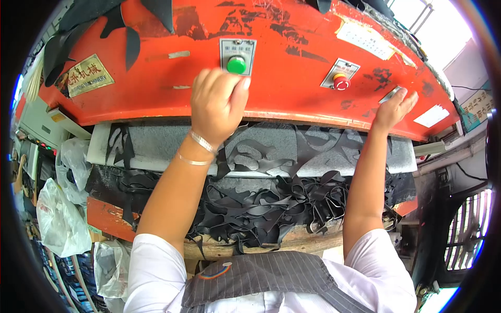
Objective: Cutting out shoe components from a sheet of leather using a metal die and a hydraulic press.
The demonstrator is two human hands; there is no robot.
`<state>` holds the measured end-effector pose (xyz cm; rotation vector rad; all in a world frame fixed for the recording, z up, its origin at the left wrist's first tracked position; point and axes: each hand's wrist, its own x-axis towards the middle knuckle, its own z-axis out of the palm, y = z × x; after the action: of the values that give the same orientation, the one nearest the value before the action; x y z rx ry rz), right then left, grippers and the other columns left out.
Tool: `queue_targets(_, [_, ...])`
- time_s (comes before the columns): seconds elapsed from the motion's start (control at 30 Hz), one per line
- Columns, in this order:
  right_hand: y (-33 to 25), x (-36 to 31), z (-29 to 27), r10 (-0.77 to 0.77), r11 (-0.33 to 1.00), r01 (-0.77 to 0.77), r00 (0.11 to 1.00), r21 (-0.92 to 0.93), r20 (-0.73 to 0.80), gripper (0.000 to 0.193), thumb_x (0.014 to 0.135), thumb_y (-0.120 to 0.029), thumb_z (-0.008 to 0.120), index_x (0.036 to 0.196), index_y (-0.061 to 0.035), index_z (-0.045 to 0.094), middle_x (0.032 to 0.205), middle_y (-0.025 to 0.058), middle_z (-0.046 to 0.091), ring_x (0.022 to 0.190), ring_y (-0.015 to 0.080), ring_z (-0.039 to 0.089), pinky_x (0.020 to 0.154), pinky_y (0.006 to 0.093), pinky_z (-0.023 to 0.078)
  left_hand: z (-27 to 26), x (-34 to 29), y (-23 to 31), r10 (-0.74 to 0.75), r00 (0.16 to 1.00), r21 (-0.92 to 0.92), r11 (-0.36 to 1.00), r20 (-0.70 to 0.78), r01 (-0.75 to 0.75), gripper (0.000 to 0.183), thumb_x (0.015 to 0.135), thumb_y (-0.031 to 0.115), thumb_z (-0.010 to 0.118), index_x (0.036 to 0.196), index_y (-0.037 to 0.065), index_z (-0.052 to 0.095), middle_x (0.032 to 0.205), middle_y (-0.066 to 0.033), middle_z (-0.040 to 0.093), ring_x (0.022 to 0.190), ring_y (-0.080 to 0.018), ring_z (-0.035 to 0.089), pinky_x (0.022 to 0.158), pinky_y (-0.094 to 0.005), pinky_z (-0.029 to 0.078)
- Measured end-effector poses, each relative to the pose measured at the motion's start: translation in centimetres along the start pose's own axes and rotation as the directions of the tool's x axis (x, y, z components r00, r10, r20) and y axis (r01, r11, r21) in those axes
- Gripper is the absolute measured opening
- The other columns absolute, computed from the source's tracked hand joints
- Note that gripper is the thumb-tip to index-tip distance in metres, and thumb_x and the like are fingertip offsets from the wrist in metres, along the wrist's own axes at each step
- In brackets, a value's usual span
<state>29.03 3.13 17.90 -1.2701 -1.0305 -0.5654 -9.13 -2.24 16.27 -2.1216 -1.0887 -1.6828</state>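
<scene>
My left hand (218,101) is closed in a loose fist, with nothing showing in it. Its knuckles and thumb are right below the green push button (236,64) on the red machine beam (292,88); I cannot tell whether they touch it. Farther right, my right hand (395,110) has its fingers stretched out against the beam, partly covering a small metal plate (390,95). Under the beam lies a pale cutting bed (271,136) with black sheet offcuts on it. A tangled heap of black offcuts (261,208) hangs over its near side.
A red stop knob (341,82) sits on the beam between my hands. More black scraps (117,23) drape over the beam's top left. Clear plastic bags (61,219) hang at the left. A wooden ledge (308,241) runs close before my body.
</scene>
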Motion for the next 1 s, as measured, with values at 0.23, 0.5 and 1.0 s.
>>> queue_targets(0.23, [4.0,-0.5,-3.2,0.128,0.992,-0.129,0.956,-0.012,0.265,0.08,0.099,-0.048,0.043,0.148,0.0084,0.015,0.156,0.0302,0.009,0.147,0.0399,0.003,0.118,0.0446,0.007,-4.1,-2.2,2.7,-0.26,0.898,-0.085,0.948,0.356,0.308,0.022,0.089,0.014,0.062,0.074,0.0,0.053,0.067,-0.0139,0.048,0.059,-0.0296,0.049,0.056,-0.0376,0.04])
queue_targets(0.5, [1.0,-3.6,-9.9,-0.031,0.978,-0.046,0.932,0.202,0.362,0.045,0.097,-0.016,0.057,0.138,0.0006,0.044,0.136,0.0118,0.051,0.116,0.0187,0.053,0.101,0.0327,0.041,-16.3,-20.0,11.8,-0.585,0.303,0.35,0.744,0.752,0.569,0.024,0.086,0.031,0.064,0.076,0.009,0.066,0.072,-0.0094,0.058,0.07,-0.0312,0.06,0.061,-0.0416,0.049])
queue_targets(1.0, [-12.4,-20.6,-0.7,-0.4,0.91,-0.047,0.16,0.411,0.903,0.046,0.077,-0.031,0.076,0.113,-0.0043,0.066,0.106,0.0176,0.067,0.104,0.0353,0.06,0.09,0.0429,0.049,-16.7,-20.6,11.2,-0.513,0.304,0.349,0.817,0.803,0.459,0.023,0.078,0.03,0.067,0.066,0.01,0.07,0.072,-0.0072,0.066,0.07,-0.0293,0.064,0.066,-0.037,0.052])
